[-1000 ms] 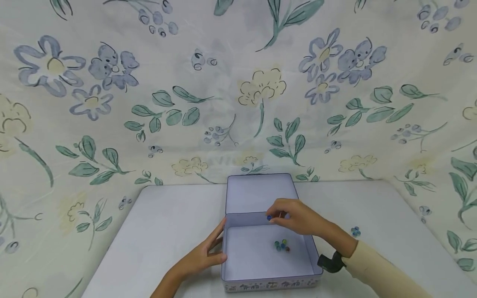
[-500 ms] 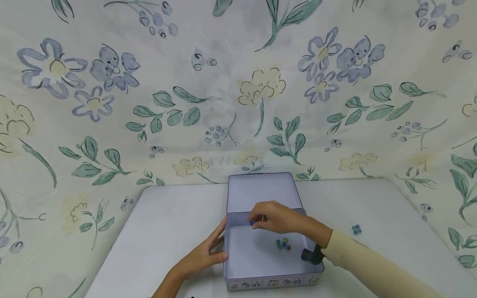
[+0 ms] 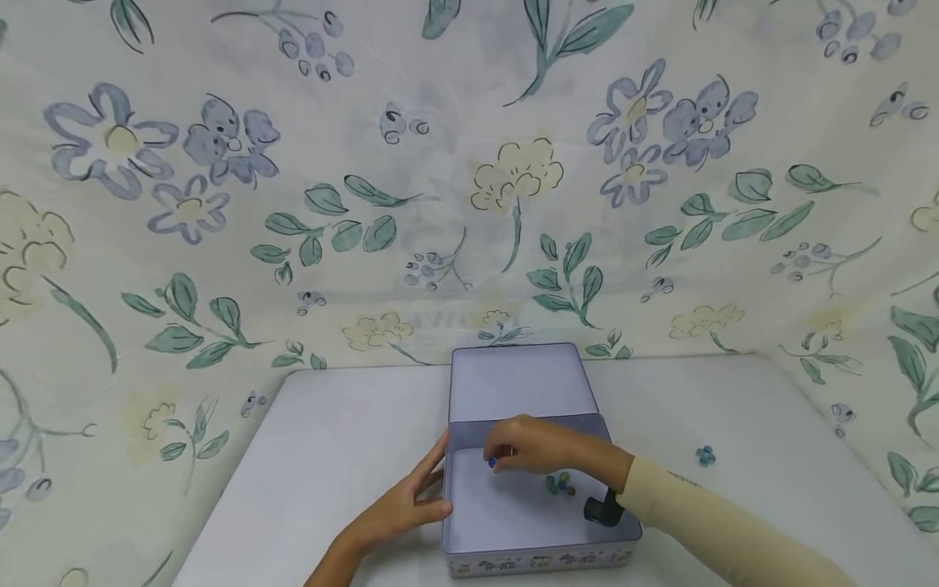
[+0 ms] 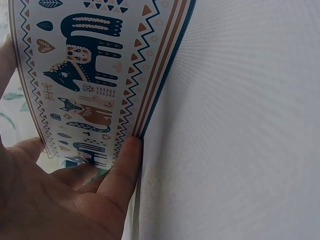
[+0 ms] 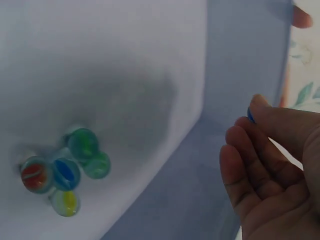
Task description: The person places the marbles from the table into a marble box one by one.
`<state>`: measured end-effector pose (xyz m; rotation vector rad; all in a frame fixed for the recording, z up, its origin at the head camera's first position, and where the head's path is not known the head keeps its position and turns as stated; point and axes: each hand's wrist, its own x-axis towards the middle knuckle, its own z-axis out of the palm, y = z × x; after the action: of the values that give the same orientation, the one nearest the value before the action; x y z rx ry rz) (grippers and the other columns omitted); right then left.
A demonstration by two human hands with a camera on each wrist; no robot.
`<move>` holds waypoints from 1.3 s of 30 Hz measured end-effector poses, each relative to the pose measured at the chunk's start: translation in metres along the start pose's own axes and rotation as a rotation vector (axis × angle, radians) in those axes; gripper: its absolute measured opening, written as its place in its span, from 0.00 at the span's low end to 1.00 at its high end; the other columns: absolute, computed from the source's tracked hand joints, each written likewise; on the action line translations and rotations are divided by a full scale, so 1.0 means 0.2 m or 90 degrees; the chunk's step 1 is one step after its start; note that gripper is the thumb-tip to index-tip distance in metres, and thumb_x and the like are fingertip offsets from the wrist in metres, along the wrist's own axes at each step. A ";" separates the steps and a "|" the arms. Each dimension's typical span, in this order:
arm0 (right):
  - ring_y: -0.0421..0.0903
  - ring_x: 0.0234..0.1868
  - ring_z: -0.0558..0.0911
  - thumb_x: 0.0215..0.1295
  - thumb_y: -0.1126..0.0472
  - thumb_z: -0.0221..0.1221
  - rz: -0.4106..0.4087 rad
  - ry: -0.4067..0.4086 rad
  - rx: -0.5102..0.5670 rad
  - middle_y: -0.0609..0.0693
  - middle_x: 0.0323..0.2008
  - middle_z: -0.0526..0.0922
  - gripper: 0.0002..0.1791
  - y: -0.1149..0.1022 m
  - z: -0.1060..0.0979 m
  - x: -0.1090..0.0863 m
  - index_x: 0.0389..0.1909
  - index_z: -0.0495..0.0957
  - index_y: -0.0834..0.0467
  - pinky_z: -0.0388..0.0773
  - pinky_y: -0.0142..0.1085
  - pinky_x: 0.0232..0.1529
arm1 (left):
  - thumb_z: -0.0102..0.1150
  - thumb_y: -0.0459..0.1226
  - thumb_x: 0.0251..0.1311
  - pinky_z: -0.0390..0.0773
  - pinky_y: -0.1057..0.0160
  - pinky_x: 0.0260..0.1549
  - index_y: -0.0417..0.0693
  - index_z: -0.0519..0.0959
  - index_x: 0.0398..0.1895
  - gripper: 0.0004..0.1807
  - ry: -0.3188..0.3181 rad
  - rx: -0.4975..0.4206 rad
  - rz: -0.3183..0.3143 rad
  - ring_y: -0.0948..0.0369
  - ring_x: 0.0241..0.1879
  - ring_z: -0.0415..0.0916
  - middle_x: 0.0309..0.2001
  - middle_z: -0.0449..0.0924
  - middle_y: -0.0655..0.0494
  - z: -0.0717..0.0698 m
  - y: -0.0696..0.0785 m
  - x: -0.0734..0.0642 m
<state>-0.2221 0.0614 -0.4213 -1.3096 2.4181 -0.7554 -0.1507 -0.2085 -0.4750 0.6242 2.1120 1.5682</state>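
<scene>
Head view: R hand (image 3: pixel 531 444) pinches 1 small blue glass marble (image 3: pixel 492 462) betw. thumb & fingertip, over rear L part of open rectangular lavender box (image 3: pixel 477 514) w/ printed outer walls. L hand (image 3: pixel 407 505) grips nothing; extended fingers rest agst. box L wall. R wrist view: 5 multicol. glass marbles (image 5: pixel 66 174) (2 green, 1 blue, 1 red, 1 yellow) grouped on box floor. Box stands on white bench (image 3: pixel 352 416); small blue cluster (image 3: pixel 706 456), detail unclear, lies R of box.
</scene>
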 end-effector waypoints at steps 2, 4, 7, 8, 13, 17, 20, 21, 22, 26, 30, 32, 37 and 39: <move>0.28 0.36 0.77 0.65 0.62 0.66 -0.002 -0.009 -0.023 0.43 0.37 0.85 0.08 0.01 0.01 0.01 0.43 0.85 0.58 0.78 0.20 0.40 | 0.57 0.43 0.70 0.67 0.36 0.67 0.67 0.33 0.81 0.49 0.001 0.000 0.004 0.24 0.74 0.42 0.81 0.30 0.40 0.00 0.00 0.01; 0.29 0.36 0.77 0.64 0.63 0.66 -0.017 -0.016 -0.050 0.44 0.37 0.85 0.07 0.02 0.03 0.02 0.42 0.86 0.59 0.78 0.20 0.40 | 0.57 0.44 0.70 0.66 0.36 0.67 0.67 0.33 0.81 0.49 0.001 0.001 0.005 0.24 0.74 0.42 0.81 0.30 0.40 0.00 0.00 0.01; 0.28 0.36 0.77 0.64 0.63 0.67 -0.022 -0.023 -0.080 0.44 0.37 0.86 0.06 0.02 0.06 0.04 0.41 0.86 0.58 0.77 0.19 0.41 | 0.57 0.44 0.70 0.65 0.36 0.68 0.66 0.33 0.81 0.49 0.002 0.001 0.002 0.25 0.74 0.42 0.81 0.30 0.40 0.00 -0.01 0.01; 0.29 0.36 0.77 0.63 0.63 0.67 -0.023 -0.025 -0.086 0.44 0.37 0.87 0.06 0.02 0.08 0.04 0.41 0.86 0.58 0.77 0.19 0.41 | 0.57 0.45 0.70 0.65 0.36 0.68 0.66 0.33 0.81 0.49 0.000 0.001 0.000 0.25 0.74 0.42 0.81 0.30 0.40 0.00 -0.01 0.01; 0.27 0.34 0.77 0.62 0.62 0.67 -0.018 -0.030 -0.103 0.42 0.37 0.87 0.07 0.04 0.13 0.06 0.41 0.87 0.55 0.77 0.17 0.40 | 0.57 0.46 0.70 0.65 0.35 0.68 0.66 0.33 0.81 0.50 0.002 0.002 -0.004 0.24 0.73 0.42 0.81 0.30 0.38 0.00 -0.01 0.00; 0.27 0.34 0.77 0.62 0.62 0.68 -0.023 -0.030 -0.109 0.42 0.36 0.87 0.07 0.04 0.14 0.07 0.40 0.86 0.55 0.76 0.17 0.39 | 0.57 0.46 0.70 0.66 0.36 0.67 0.66 0.34 0.81 0.49 0.003 0.005 -0.005 0.24 0.73 0.43 0.81 0.30 0.39 0.00 0.00 0.00; 0.27 0.34 0.78 0.61 0.62 0.68 -0.020 -0.029 -0.114 0.42 0.36 0.87 0.06 0.04 0.14 0.07 0.39 0.86 0.54 0.77 0.17 0.40 | 0.57 0.45 0.70 0.67 0.37 0.67 0.67 0.34 0.81 0.49 0.006 0.007 -0.002 0.25 0.74 0.43 0.81 0.30 0.40 0.00 0.01 0.00; 0.28 0.34 0.78 0.61 0.61 0.68 -0.017 -0.030 -0.115 0.42 0.36 0.87 0.06 0.04 0.14 0.07 0.39 0.86 0.54 0.77 0.17 0.40 | 0.57 0.45 0.70 0.67 0.37 0.67 0.67 0.34 0.81 0.49 0.008 0.007 0.000 0.25 0.74 0.43 0.81 0.30 0.40 0.00 0.01 0.00; 0.28 0.35 0.78 0.61 0.61 0.68 -0.014 -0.033 -0.116 0.42 0.36 0.87 0.06 0.04 0.14 0.07 0.39 0.86 0.54 0.77 0.17 0.40 | 0.57 0.45 0.70 0.67 0.38 0.67 0.67 0.34 0.81 0.49 0.009 0.008 0.001 0.25 0.74 0.44 0.81 0.31 0.40 0.01 0.00 0.00; 0.27 0.34 0.78 0.61 0.61 0.68 0.005 -0.048 -0.108 0.41 0.35 0.87 0.06 0.03 0.15 0.08 0.39 0.86 0.54 0.77 0.18 0.40 | 0.57 0.47 0.70 0.66 0.36 0.67 0.66 0.34 0.81 0.49 0.004 0.006 0.003 0.24 0.73 0.43 0.81 0.30 0.39 0.00 0.00 0.00; 0.27 0.33 0.78 0.60 0.61 0.69 0.017 -0.056 -0.100 0.39 0.34 0.87 0.06 0.03 0.15 0.07 0.38 0.86 0.53 0.77 0.18 0.39 | 0.57 0.48 0.69 0.66 0.35 0.67 0.67 0.33 0.81 0.50 0.000 0.004 0.000 0.24 0.73 0.43 0.81 0.29 0.40 0.00 0.00 0.00; 0.26 0.33 0.78 0.60 0.61 0.69 0.019 -0.055 -0.100 0.39 0.34 0.86 0.06 0.03 0.15 0.07 0.38 0.87 0.52 0.77 0.18 0.39 | 0.58 0.48 0.69 0.67 0.35 0.67 0.68 0.34 0.81 0.50 0.002 0.001 -0.002 0.24 0.73 0.43 0.81 0.29 0.41 0.01 0.00 0.00; 0.26 0.32 0.76 0.59 0.61 0.69 0.017 -0.054 -0.107 0.39 0.33 0.86 0.06 0.04 0.16 0.07 0.38 0.87 0.53 0.76 0.18 0.38 | 0.58 0.48 0.69 0.67 0.35 0.67 0.70 0.34 0.81 0.50 0.011 0.000 -0.006 0.24 0.73 0.43 0.81 0.29 0.43 0.01 0.00 0.01; 0.26 0.32 0.76 0.59 0.61 0.70 0.015 -0.055 -0.111 0.39 0.33 0.85 0.06 0.04 0.17 0.07 0.38 0.87 0.54 0.76 0.17 0.38 | 0.58 0.48 0.69 0.67 0.35 0.66 0.70 0.34 0.81 0.50 0.012 0.005 -0.006 0.24 0.73 0.43 0.81 0.30 0.42 0.01 0.00 0.01</move>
<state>-0.2201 0.0431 -0.4537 -1.3435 2.4720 -0.4803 -0.1510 -0.2055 -0.4753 0.6043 2.1330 1.5677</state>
